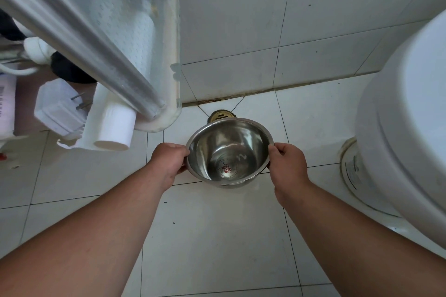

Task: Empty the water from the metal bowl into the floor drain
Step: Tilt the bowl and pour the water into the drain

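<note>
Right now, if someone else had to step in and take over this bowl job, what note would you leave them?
Left hand: gripping the left rim of the metal bowl.
Right hand: gripping the right rim.
Bowl: held above the tiled floor, roughly level, just on the near side of the floor drain, whose near part it hides. The drain sits by the wall corner, between the shower door frame and the toilet.
Done: bowl brought to the drain.
Unclear: how much water is in it; the inside is shiny and I cannot tell.
Left: tip the far rim down over the drain, pour out whatever remains.
</note>
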Tool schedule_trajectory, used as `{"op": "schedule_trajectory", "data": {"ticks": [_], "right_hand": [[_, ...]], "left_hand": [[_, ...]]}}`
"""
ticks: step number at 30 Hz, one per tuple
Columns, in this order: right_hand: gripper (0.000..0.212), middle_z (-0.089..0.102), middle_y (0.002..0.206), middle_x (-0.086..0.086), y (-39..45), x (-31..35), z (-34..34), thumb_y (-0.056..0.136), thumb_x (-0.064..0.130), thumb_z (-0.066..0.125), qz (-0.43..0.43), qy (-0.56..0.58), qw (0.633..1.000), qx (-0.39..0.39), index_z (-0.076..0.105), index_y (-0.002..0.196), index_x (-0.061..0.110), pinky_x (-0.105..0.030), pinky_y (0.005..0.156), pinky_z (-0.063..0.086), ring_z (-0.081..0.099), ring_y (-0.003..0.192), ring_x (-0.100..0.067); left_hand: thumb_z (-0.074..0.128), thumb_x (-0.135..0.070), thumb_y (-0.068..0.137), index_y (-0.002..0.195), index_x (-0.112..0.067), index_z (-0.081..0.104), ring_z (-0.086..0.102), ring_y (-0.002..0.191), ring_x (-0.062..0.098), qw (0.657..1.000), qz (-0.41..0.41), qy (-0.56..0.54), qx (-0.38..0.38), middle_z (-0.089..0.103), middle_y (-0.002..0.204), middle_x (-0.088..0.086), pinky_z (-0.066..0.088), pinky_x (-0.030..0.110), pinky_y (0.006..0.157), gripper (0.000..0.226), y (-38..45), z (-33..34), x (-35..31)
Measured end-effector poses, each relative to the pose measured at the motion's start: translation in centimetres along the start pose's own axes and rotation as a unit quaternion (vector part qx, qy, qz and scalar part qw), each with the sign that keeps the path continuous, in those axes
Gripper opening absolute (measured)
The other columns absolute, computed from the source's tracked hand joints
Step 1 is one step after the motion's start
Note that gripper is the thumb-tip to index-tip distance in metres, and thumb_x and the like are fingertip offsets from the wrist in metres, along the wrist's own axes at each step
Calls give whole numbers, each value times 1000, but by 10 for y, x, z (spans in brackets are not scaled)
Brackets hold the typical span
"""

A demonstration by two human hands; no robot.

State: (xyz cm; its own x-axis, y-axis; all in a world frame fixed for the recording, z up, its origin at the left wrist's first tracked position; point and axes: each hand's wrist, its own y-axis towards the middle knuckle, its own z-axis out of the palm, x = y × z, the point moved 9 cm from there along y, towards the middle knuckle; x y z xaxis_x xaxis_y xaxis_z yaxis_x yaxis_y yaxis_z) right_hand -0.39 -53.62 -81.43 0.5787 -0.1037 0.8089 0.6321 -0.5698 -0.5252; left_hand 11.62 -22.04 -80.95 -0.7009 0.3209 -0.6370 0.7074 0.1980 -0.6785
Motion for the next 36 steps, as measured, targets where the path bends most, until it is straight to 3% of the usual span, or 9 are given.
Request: {"op": "schedule_trajectory", "data": {"ticks": [4,7,10,14,17,20,23,28,36], "right_hand": [[36,62,77,-29,4,-3,1,107,21,58,-2,19,1000,-4,71,101,-12,-41,77,54,53,74,-24],[38,71,95,-40,5,-4,1,107,22,59,-4,27,1000,-7,67,106,-15,-58,92,63,54,78,-23],[36,71,82,-26,5,-3,-1,106,24,60,1,41,999,-10,72,101,-10,-46,85,59,57,77,-23],[34,76,103,-35,3,2,-1,105,24,61,4,49,999,-6,71,99,-8,-64,103,61,65,79,-28],[33,74,110,-36,1,4,-2,106,24,62,5,51,999,-8,70,97,-8,-72,103,57,75,87,-43],[29,78,106,-31,0,4,0,105,23,62,11,58,998,-4,74,92,0,-69,103,59,71,84,-29],[33,81,100,-26,-1,4,0,104,24,63,23,65,998,0,78,77,11,-66,102,61,78,88,-36],[31,80,101,-28,-3,5,2,105,24,61,21,70,997,9,76,91,0,-69,102,60,68,84,-24],[33,86,95,-15,-7,10,1,107,23,60,16,53,998,17,82,87,10,-62,103,63,80,105,-40]], "left_hand": [[63,5,94,98,8,77,70,89,34,1000,4,4,-10,78,105,32,63,58,100,15,1,-4,0],[63,7,94,98,9,76,74,88,35,1000,1,-23,-7,78,110,33,69,44,78,14,-2,-4,-1],[62,9,95,103,13,74,75,83,35,999,-1,-33,2,76,103,30,65,31,60,15,-5,-1,-4],[61,9,94,108,19,70,73,83,37,999,-4,-35,4,73,98,27,65,33,61,20,-5,-1,-3],[62,8,93,96,11,73,73,82,36,999,-2,-32,4,74,95,26,65,32,60,11,-6,-1,-3],[63,8,94,93,7,72,74,80,35,999,-3,-39,2,74,93,25,64,30,57,9,-7,0,-4],[62,9,93,91,7,71,73,75,33,999,-3,-46,1,74,88,23,62,29,54,10,-9,0,-4],[59,8,94,88,3,69,68,71,30,999,-5,-52,4,70,84,19,61,27,50,13,-11,0,-6],[59,3,98,93,0,68,69,73,29,997,-7,-73,14,71,87,18,60,27,50,10,-13,0,-6]]}}
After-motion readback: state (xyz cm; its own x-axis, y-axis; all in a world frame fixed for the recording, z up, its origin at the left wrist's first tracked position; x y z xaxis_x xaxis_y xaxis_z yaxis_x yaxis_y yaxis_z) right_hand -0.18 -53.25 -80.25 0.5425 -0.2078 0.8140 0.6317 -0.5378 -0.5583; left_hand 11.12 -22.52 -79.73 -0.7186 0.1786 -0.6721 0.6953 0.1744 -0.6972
